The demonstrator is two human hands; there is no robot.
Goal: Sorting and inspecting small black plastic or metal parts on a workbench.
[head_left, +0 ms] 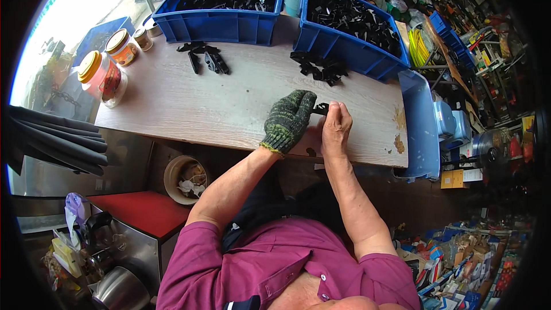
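My left hand [287, 119], in a dark green knitted glove, is closed around one end of a small black plastic part [320, 108]. From the other side, the bare fingers of my right hand [336, 126] pinch the same part. Both hands are above the front half of the pale wooden table [229, 103]. Beyond them lies a loose pile of short black pieces [318, 70]. Farther left is a small group of longer black pieces [209, 58]. How the held part is made cannot be told, as my fingers cover most of it.
Two blue bins, a left one [215, 27] and a right one [350, 43], hold many black parts along the back. Lidded jars [103, 79] stand at the left edge. A blue tub [422, 132] adjoins the right edge. Below the table is a waste bucket [172, 181].
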